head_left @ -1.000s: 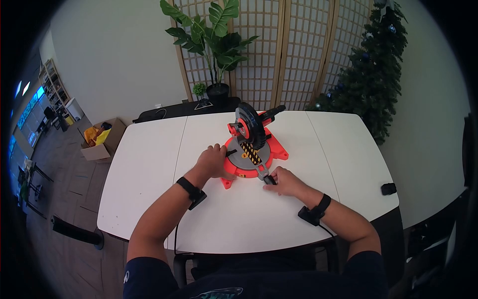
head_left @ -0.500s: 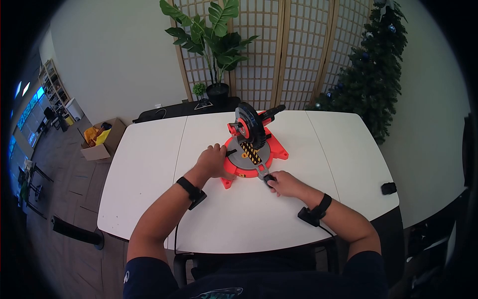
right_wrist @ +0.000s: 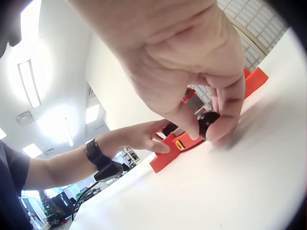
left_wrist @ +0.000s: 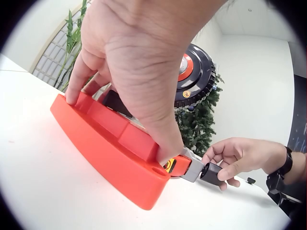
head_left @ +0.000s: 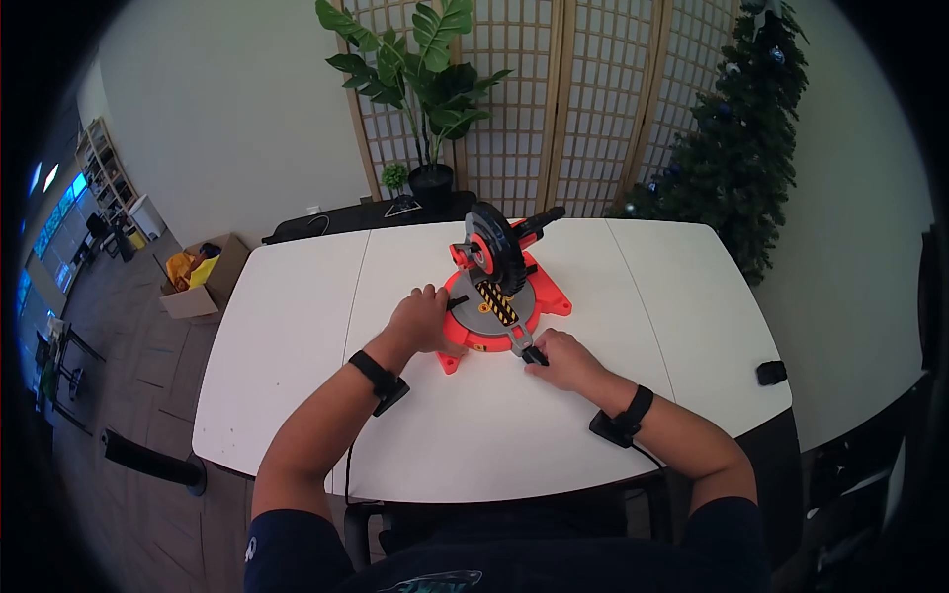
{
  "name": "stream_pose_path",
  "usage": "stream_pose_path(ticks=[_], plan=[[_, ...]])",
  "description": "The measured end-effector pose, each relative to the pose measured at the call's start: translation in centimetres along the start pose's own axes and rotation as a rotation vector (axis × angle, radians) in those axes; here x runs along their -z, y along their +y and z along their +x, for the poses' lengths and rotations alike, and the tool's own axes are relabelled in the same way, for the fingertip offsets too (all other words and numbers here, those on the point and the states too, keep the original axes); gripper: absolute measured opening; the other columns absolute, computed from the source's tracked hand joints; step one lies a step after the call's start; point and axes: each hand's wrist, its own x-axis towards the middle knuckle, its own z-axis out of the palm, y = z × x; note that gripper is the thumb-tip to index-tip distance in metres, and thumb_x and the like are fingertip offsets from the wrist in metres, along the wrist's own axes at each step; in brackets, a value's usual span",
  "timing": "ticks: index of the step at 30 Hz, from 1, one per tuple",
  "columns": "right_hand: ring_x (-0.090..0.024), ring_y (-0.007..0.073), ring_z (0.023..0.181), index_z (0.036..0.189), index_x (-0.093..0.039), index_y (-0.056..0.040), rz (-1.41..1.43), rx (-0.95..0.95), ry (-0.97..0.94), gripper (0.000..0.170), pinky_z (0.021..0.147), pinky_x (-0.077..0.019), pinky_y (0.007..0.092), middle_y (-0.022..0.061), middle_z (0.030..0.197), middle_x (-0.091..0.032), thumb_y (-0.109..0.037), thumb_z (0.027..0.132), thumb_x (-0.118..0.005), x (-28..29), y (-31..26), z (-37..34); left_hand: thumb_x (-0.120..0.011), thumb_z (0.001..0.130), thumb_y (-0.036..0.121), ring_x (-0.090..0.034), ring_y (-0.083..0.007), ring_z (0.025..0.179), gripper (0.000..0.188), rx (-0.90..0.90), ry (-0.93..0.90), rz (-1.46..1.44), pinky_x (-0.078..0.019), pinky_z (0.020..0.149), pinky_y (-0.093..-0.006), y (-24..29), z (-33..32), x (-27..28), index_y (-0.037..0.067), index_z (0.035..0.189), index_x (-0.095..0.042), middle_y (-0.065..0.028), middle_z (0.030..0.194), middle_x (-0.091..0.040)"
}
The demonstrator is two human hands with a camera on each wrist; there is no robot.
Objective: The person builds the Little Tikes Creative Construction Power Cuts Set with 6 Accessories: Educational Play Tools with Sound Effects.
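An orange, grey and black toy miter saw (head_left: 554, 295) stands on the white table, its black toothed blade (head_left: 501, 252) raised over a round grey turntable (head_left: 474, 314). My left hand (head_left: 420, 321) grips the left side of the orange base (left_wrist: 108, 153), thumb at the front and fingers further back along it. At the front, my right hand (head_left: 575, 363) pinches the black knob (right_wrist: 206, 125) at the end of the grey arm (left_wrist: 193, 169) between thumb and fingers. The left wrist view also shows this knob (left_wrist: 211, 174), with the right thumb against it.
A small black object (head_left: 771, 374) lies near the right edge of the white table (head_left: 287, 395). Behind the table are a potted plant (head_left: 432, 183), a lattice screen (head_left: 603, 119) and a decorated tree (head_left: 741, 148). A cardboard box (head_left: 203, 301) sits on the floor at left.
My right hand's fingers shift around the black knob, curling lower half a second ago and now further up again. My left hand and the saw's base stay in place.
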Motion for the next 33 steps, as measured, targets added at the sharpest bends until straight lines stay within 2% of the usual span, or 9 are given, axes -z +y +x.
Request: stream_pose_path(ticks=[2,3,5,8,18,21,23,27,33], plan=[[-0.068,0.0232,0.073,0.108,-0.054,0.0057,0.143,-0.082,-0.045,0.047,0.064,-0.0555,0.0341,0.0175,0.099,-0.067,-0.026,0.084,-0.079,0.1,0.0,0.1,-0.083,0.055,0.07,-0.059,-0.0325,0.112,0.113,0.0,0.001,-0.001,-0.0524,0.092,-0.0367,0.0,0.0,-0.1,-0.004,0.133,-0.049,-0.0183,0.121,-0.056],[-0.068,0.0232,0.073,0.108,-0.054,0.0057,0.143,-0.082,-0.044,0.047,0.064,-0.0555,0.0341,0.0175,0.099,-0.067,-0.026,0.084,-0.079,0.1,0.1,0.2,-0.083,0.055,0.07,-0.059,-0.0327,0.112,0.113,-0.004,0.006,-0.004,-0.0524,0.092,-0.0367,-0.1,0.0,-0.2,-0.004,0.133,-0.049,-0.0184,0.121,-0.056],[-0.068,0.018,0.071,0.107,-0.053,0.0066,0.556,-0.236,-0.164,0.039,0.06,-0.0567,0.0314,0.015,0.091,-0.067,-0.022,0.09,-0.073,0.1,0.4,0.4,-0.083,0.055,0.07,-0.059,-0.0328,0.112,0.113,-0.006,0.012,-0.007,-0.0524,0.092,-0.0367,-0.1,0.0,-0.2,-0.004,0.133,-0.049,-0.0184,0.121,-0.056],[-0.067,0.0141,0.068,0.105,-0.053,0.007,0.471,-0.273,-0.267,0.036,0.055,-0.0566,0.0281,0.0126,0.083,-0.067,-0.021,0.091,-0.072,0.9,-0.3,0.8,-0.083,0.054,0.069,-0.059,-0.033,0.111,0.112,-0.007,0.028,-0.019,-0.0527,0.092,-0.0368,-0.1,0.0,-0.2,-0.004,0.132,-0.049,-0.0184,0.121,-0.057],[-0.069,0.0165,0.066,0.1,-0.055,0.0071,0.34,-0.227,-0.277,0.038,0.055,-0.058,0.0286,0.0123,0.083,-0.068,-0.023,0.089,-0.075,2.5,-1.4,0.7,-0.084,0.053,0.068,-0.061,-0.0347,0.108,0.111,-0.011,0.056,-0.023,-0.0531,0.091,-0.0399,-0.2,0.1,-0.6,-0.002,0.13,-0.049,-0.0185,0.114,-0.06],[-0.07,0.0183,0.068,0.104,-0.055,0.0091,0.538,-0.267,-0.294,0.039,0.061,-0.0603,0.0297,0.0132,0.086,-0.068,-0.023,0.091,-0.073,1.5,0.4,1.3,-0.084,0.053,0.069,-0.061,-0.0347,0.108,0.111,-0.013,0.059,-0.018,-0.053,0.091,-0.0398,-0.3,0.1,-0.7,-0.003,0.131,-0.048,-0.0186,0.114,-0.06],[-0.068,0.0143,0.06,0.101,-0.066,0.009,0.817,-0.364,-0.299,0.029,0.061,-0.0597,0.0278,0.0097,0.075,-0.069,-0.018,0.093,-0.069,0.9,1.2,1.6,-0.083,0.053,0.069,-0.061,-0.0347,0.108,0.112,-0.018,0.063,-0.017,-0.053,0.091,-0.0397,-0.3,0.1,-0.8,-0.003,0.131,-0.048,-0.0186,0.114,-0.059],[-0.069,0.0147,0.061,0.099,-0.065,0.0094,0.831,-0.362,-0.305,0.032,0.063,-0.0599,0.0281,0.0106,0.077,-0.07,-0.021,0.093,-0.07,1.2,0.9,1.5,-0.083,0.054,0.069,-0.06,-0.0346,0.109,0.112,-0.011,0.05,-0.015,-0.0527,0.092,-0.0394,-0.3,0.2,-0.6,-0.003,0.132,-0.048,-0.0187,0.116,-0.059],[-0.071,0.0166,0.067,0.102,-0.061,0.0067,0.222,-0.233,-0.317,0.044,0.061,-0.0567,0.0273,0.0132,0.079,-0.069,-0.03,0.086,-0.079,2.9,-1.6,0.7,-0.083,0.054,0.068,-0.059,-0.0344,0.111,0.112,0.004,0.029,-0.012,-0.0525,0.093,-0.039,-0.1,0.1,-0.4,-0.003,0.133,-0.047,-0.0189,0.117,-0.058]])
